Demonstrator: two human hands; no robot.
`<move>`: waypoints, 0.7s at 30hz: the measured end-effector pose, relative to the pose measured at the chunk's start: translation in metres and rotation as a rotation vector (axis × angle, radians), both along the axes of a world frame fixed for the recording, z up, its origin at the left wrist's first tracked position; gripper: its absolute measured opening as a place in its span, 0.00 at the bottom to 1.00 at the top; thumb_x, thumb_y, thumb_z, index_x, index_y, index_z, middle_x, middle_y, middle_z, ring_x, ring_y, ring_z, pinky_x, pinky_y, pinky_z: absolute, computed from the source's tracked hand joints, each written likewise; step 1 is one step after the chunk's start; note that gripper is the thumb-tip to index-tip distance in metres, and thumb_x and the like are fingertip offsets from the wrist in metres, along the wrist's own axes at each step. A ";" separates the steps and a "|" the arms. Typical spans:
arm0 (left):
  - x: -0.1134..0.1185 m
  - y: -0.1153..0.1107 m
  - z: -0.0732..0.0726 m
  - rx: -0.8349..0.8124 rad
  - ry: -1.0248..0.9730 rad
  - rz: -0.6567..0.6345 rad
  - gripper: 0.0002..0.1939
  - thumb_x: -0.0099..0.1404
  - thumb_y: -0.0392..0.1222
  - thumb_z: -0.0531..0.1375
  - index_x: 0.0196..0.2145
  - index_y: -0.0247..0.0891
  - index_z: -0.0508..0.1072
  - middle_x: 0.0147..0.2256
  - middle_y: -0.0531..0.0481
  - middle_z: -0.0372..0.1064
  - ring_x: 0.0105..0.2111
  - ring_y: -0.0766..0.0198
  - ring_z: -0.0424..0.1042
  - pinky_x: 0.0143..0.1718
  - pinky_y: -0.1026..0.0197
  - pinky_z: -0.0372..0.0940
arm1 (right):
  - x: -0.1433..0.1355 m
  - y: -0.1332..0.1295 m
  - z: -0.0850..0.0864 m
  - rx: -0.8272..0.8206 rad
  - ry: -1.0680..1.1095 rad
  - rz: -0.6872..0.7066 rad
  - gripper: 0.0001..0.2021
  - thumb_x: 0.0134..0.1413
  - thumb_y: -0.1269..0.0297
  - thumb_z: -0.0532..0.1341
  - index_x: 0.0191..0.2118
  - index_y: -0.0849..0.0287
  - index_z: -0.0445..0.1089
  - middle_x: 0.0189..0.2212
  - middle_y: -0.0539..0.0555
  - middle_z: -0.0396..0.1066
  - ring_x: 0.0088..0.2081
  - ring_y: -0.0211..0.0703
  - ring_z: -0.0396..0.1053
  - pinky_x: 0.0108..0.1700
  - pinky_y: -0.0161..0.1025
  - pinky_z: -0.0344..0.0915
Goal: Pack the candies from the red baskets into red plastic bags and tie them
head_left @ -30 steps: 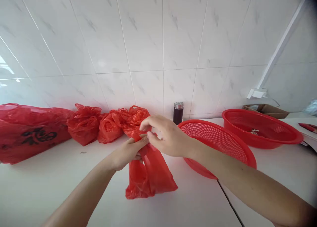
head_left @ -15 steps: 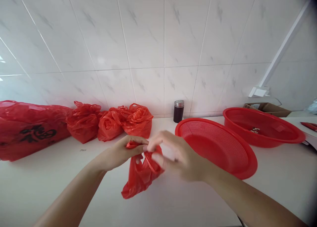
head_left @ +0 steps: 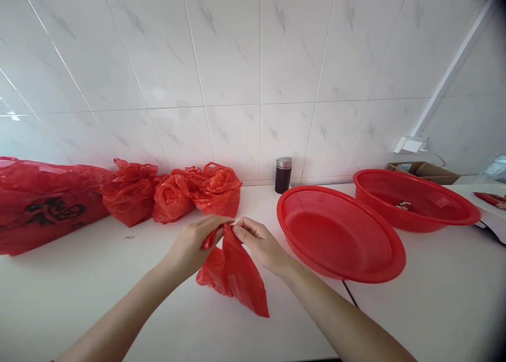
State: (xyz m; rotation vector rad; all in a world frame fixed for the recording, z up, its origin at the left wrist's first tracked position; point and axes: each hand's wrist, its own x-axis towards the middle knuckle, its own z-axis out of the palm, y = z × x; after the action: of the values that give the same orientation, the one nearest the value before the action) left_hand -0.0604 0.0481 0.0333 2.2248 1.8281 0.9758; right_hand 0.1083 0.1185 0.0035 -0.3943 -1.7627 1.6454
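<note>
A thin red plastic bag (head_left: pixel 241 272) hangs between my hands over the white table, its lower corners spread out. My left hand (head_left: pixel 197 242) is closed round the bag's bunched upper part, with some red plastic showing between the fingers. Right beside it, my right hand (head_left: pixel 253 241) pinches the top of the bag between thumb and fingers. Behind them, several filled red bags (head_left: pixel 172 196) stand against the tiled wall. What the held bag contains, if anything, is hidden.
A large red bag with black lettering (head_left: pixel 59 212) lies at left. Right of my hands are a red mesh basket (head_left: pixel 328 241) and a red basin (head_left: pixel 415 222) with small pieces inside. A dark silver-capped jar (head_left: pixel 283 178) and cardboard box (head_left: pixel 435 173) stand near the wall.
My right hand has moved in to the left and closed on the bag's top. The bag now hangs straighter, its lower corner swung rightward. The view has shifted slightly.
</note>
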 end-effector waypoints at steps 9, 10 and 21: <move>-0.110 -0.042 -0.063 -0.379 -0.077 0.258 0.20 0.67 0.53 0.45 0.24 0.41 0.63 0.21 0.53 0.65 0.24 0.62 0.63 0.31 0.62 0.60 | 0.040 -0.007 -0.070 -0.132 -0.170 -0.146 0.18 0.59 0.49 0.55 0.26 0.56 0.55 0.26 0.50 0.71 0.34 0.42 0.71 0.39 0.39 0.61; -0.112 -0.045 -0.068 -0.418 -0.110 0.259 0.21 0.68 0.55 0.44 0.24 0.41 0.64 0.21 0.53 0.64 0.25 0.62 0.63 0.31 0.62 0.60 | 0.040 -0.003 -0.077 -0.176 -0.176 -0.169 0.18 0.58 0.47 0.55 0.27 0.56 0.55 0.27 0.51 0.72 0.34 0.43 0.72 0.39 0.39 0.63; -0.047 -0.019 -0.095 -0.287 -0.587 0.319 0.21 0.65 0.60 0.49 0.31 0.41 0.68 0.33 0.49 0.70 0.38 0.57 0.70 0.42 0.57 0.65 | 0.003 0.002 -0.114 0.007 -0.355 -0.534 0.19 0.51 0.47 0.60 0.43 0.53 0.58 0.39 0.54 0.73 0.38 0.46 0.71 0.39 0.43 0.64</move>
State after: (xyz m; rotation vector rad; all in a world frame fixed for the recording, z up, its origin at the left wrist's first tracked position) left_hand -0.1070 0.0290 -0.0613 1.3192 1.9001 1.1661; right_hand 0.1113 0.1209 -0.1101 -1.1038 -1.7052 1.2348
